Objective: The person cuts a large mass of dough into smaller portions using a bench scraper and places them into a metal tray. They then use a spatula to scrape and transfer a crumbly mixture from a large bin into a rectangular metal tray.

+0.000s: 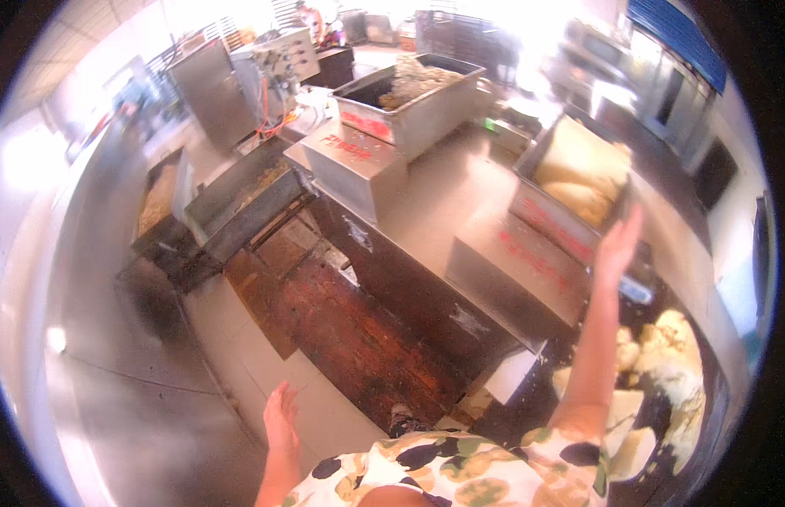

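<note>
Metal bin [532,193]: red writing [558,226], blurred; dough [582,165] inside | right grip [620,245]: spread, hiding bin's near right corner, contact unclear | left grip [281,418]: spread, well left of bin

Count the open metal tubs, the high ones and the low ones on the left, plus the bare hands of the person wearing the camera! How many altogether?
High: 2 (far tub, right tub)
Low, left: 2 (leftmost tub, neighbouring tub)
Hands: 2 (left hand, right hand)
Total: 6
</note>
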The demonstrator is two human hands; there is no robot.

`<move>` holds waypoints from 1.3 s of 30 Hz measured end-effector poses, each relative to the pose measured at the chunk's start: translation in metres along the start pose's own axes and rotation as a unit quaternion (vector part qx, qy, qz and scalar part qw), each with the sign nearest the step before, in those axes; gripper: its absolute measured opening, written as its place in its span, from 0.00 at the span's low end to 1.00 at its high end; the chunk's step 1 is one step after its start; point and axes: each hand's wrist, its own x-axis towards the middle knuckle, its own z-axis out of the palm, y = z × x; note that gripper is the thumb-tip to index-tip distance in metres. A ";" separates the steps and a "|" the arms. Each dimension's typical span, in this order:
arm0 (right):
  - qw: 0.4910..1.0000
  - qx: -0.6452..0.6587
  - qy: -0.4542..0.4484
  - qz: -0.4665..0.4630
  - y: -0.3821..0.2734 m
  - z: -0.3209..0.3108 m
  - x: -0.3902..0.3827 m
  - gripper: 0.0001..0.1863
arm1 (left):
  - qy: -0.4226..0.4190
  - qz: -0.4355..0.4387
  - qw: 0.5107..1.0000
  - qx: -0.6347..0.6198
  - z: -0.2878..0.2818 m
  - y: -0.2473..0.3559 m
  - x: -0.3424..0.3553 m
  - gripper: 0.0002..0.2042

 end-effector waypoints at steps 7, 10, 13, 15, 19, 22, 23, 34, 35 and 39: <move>0.990 -0.138 -0.024 -0.019 -0.006 -0.012 0.003 0.24 | -0.041 0.010 0.997 0.062 0.026 0.072 0.088 0.18; 0.978 -0.205 -0.046 0.009 -0.007 0.002 -0.001 0.25 | -0.040 0.002 0.997 0.060 0.007 0.070 0.133 0.16; 0.940 -0.329 -0.001 -0.094 -0.034 0.014 -0.001 0.25 | -0.028 -0.022 0.997 0.067 -0.004 0.080 0.185 0.14; 0.986 -0.152 0.045 -0.059 -0.155 0.045 -0.007 0.26 | -0.021 -0.025 0.996 0.085 -0.017 0.096 0.230 0.14; 0.989 -0.104 0.058 -0.090 -0.283 0.123 -0.031 0.21 | -0.035 -0.024 0.996 0.080 -0.028 0.145 0.341 0.14; 0.974 -0.154 0.018 -0.163 -0.340 0.198 -0.058 0.20 | -0.048 -0.025 0.996 0.065 -0.052 0.184 0.432 0.14; 0.982 -0.070 -0.005 -0.177 -0.404 0.231 -0.060 0.20 | -0.049 -0.008 0.997 0.064 -0.057 0.203 0.464 0.14; 0.737 0.448 -0.444 0.245 -0.685 0.632 -0.204 0.16 | 0.053 -0.034 0.993 0.099 -0.160 0.333 0.757 0.18; 0.705 0.452 -0.459 0.297 -0.703 0.667 -0.212 0.15 | 0.055 -0.038 0.993 0.100 -0.162 0.339 0.783 0.19; 0.609 0.442 -0.505 0.423 -0.747 0.830 -0.266 0.13 | 0.066 -0.038 0.992 0.098 -0.171 0.359 0.903 0.19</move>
